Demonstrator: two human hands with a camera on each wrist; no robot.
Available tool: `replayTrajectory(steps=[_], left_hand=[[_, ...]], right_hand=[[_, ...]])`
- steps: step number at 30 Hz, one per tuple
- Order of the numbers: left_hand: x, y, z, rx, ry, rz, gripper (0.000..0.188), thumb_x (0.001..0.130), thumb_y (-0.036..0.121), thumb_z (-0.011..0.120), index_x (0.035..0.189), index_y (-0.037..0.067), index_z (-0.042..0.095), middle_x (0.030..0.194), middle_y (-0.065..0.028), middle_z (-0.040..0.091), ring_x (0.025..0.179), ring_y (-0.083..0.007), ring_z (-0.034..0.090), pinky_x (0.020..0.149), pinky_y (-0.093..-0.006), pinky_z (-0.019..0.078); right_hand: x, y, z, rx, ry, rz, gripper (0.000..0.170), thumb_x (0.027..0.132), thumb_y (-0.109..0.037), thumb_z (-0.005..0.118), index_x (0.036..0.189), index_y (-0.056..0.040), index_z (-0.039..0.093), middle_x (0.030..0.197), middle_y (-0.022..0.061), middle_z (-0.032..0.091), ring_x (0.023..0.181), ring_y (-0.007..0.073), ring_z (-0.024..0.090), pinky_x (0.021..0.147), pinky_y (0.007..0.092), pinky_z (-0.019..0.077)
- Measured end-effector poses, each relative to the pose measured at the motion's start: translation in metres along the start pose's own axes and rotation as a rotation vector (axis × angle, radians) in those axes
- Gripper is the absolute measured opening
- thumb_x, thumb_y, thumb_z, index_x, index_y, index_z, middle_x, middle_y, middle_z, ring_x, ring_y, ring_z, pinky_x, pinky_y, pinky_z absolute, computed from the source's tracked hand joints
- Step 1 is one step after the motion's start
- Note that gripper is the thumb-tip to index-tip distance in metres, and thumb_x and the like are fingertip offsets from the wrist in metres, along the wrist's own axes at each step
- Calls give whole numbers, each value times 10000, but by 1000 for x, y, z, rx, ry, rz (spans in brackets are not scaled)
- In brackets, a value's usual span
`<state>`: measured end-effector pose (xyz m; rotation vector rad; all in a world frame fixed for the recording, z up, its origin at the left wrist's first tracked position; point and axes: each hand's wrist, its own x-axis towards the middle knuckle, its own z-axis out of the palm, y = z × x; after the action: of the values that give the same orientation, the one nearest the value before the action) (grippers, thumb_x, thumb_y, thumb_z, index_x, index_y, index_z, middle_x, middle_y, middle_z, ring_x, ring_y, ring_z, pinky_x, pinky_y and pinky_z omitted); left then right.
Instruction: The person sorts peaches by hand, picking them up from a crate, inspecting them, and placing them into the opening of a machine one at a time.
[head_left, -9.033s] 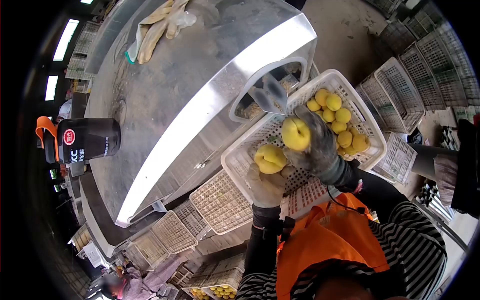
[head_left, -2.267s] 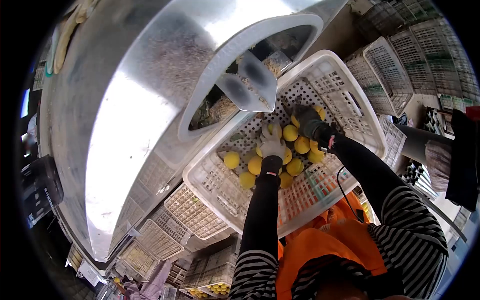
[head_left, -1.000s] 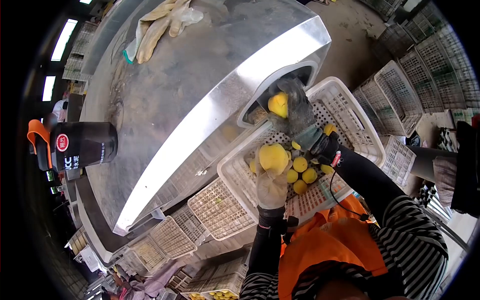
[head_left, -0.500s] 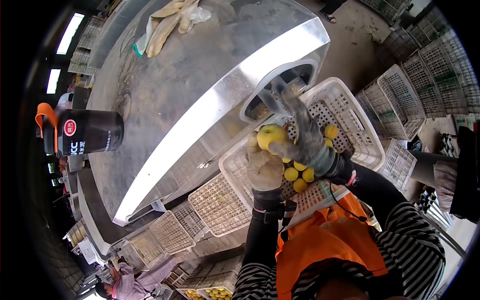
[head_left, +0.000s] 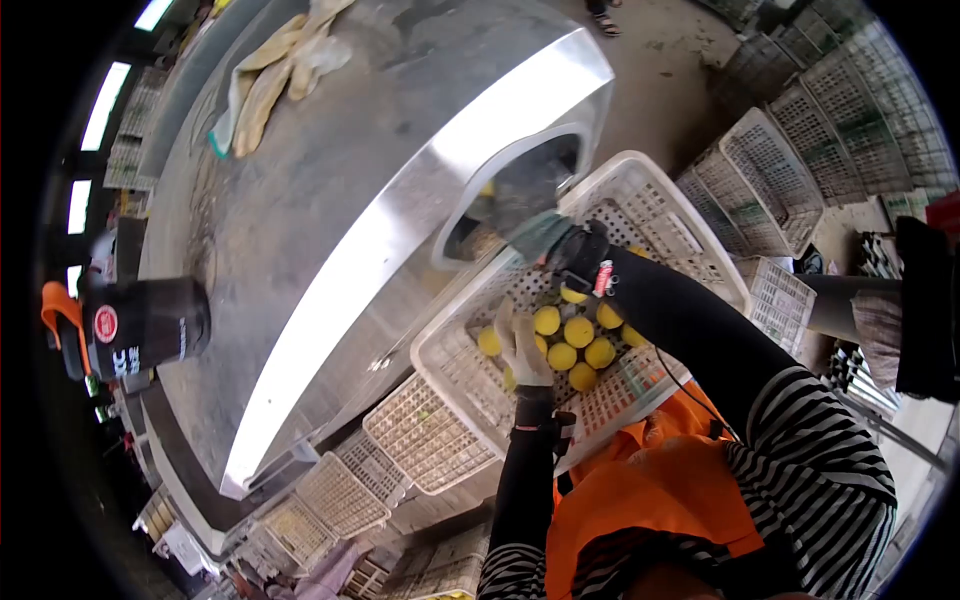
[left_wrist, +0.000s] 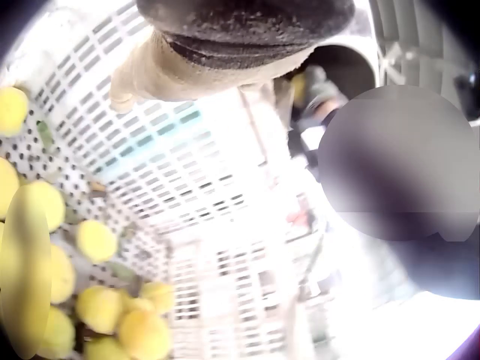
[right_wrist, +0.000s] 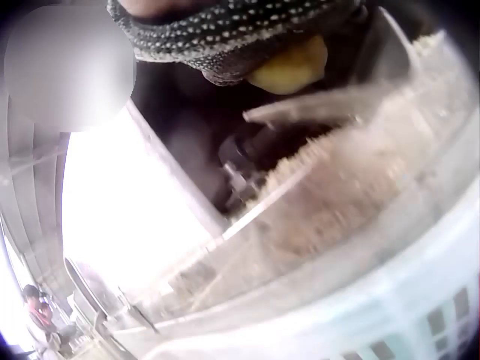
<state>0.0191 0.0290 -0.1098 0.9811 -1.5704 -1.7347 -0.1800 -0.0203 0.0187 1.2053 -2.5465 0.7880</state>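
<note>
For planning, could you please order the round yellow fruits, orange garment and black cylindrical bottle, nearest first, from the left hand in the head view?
1. Round yellow fruits, both sides.
2. Orange garment, lower right.
3. Black cylindrical bottle, far left.

The fruits [head_left: 578,332] are yellow, the crate [head_left: 680,222] white, the apron [head_left: 650,500] orange, the sleeves [head_left: 820,450] striped.

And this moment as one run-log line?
right hand: holding yellow fruit at metal opening | left hand: over crate, nothing visibly held | loose fruit: in crate

The right grip [head_left: 535,200] is blurred — its yellow fruit [right_wrist: 295,69] partly hidden.
</note>
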Motion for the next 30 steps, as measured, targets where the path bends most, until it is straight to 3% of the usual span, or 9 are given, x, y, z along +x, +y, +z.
replayTrajectory(steps=[3, 7, 11, 13, 16, 24, 26, 28, 30], left_hand=[[0, -44, 15, 683, -141, -17, 576, 895, 331, 577, 1395, 92, 419, 1417, -157, 388, 1286, -342, 357, 1039, -488, 329], [21, -72, 42, 1209, -662, 43, 757, 796, 417, 651, 1436, 145, 352, 1462, -194, 325, 1356, -438, 232, 1075, -555, 256], [27, -120, 73, 1482, -677, 151, 666, 801, 417, 638, 1389, 207, 403, 1441, -182, 318, 1301, -413, 309, 1048, -580, 225], [30, -140, 76, 1485, -641, 235, 654, 796, 422, 641, 1371, 205, 415, 1425, -178, 326, 1264, -400, 364, 1032, -579, 229], [42, -152, 74, 1692, -464, 389, 662, 781, 387, 665, 1362, 205, 404, 1343, -167, 404, 1112, -334, 512, 1002, -543, 266], [37, -86, 46, 699, -98, 30, 677, 808, 310, 680, 1390, 209, 350, 1230, -110, 521, 1014, -304, 597, 930, -487, 443], [16, -41, 39, -612, -65, -574, 690, 794, 496, 635, 1353, 164, 406, 1344, -140, 484, 1093, -339, 580, 909, -487, 451], [-11, -37, 25, -780, -80, -562, 690, 806, 529, 616, 1333, 126, 427, 1319, -122, 496, 1098, -302, 555, 895, -457, 453], [-20, -12, 18, -953, -128, -561, 701, 819, 561, 598, 1312, 87, 449, 1294, -103, 509, 1103, -266, 530, 882, -428, 455]], right_hand=[[9, 0, -21, 113, -102, -25, 402, 856, -318, 622, 1149, -49, 559, 1093, 159, 555, 908, 284, 589, 822, 392, 486], [-50, 20, 1, 339, 583, -142, 423, 829, -294, 643, 1196, -102, 557, 1063, 131, 559, 965, 271, 571, 881, 374, 468], [-185, 155, 68, -70, -269, -43, 544, 741, -297, 717, 1243, -156, 562, 1085, 107, 592, 953, 277, 579, 890, 404, 451], [-184, 209, 88, -500, -1276, 46, 785, 608, -382, 796, 1296, -128, 518, 1274, 167, 525, 1124, 333, 545, 931, 390, 455], [-148, 195, 42, -82, -1080, 548, 778, 639, -371, 790, 1317, -129, 495, 1301, 197, 504, 1158, 352, 537, 934, 432, 468], [-150, 177, 50, 583, -814, 820, 781, 653, -158, 784, 1353, -108, 443, 1282, 208, 498, 1212, 348, 498, 950, 385, 468], [-156, 144, 34, 1237, -625, 562, 747, 664, -64, 754, 1338, -75, 434, 1310, 202, 482, 1236, 316, 480, 962, 357, 456], [-151, 86, -10, 541, -336, -78, 707, 690, -31, 740, 1323, -66, 427, 1342, 190, 458, 1257, 295, 464, 1004, 363, 418], [-146, 65, -43, 719, -388, -58, 709, 701, -30, 744, 1327, -66, 411, 1368, 185, 436, 1281, 297, 440, 1030, 375, 392]])
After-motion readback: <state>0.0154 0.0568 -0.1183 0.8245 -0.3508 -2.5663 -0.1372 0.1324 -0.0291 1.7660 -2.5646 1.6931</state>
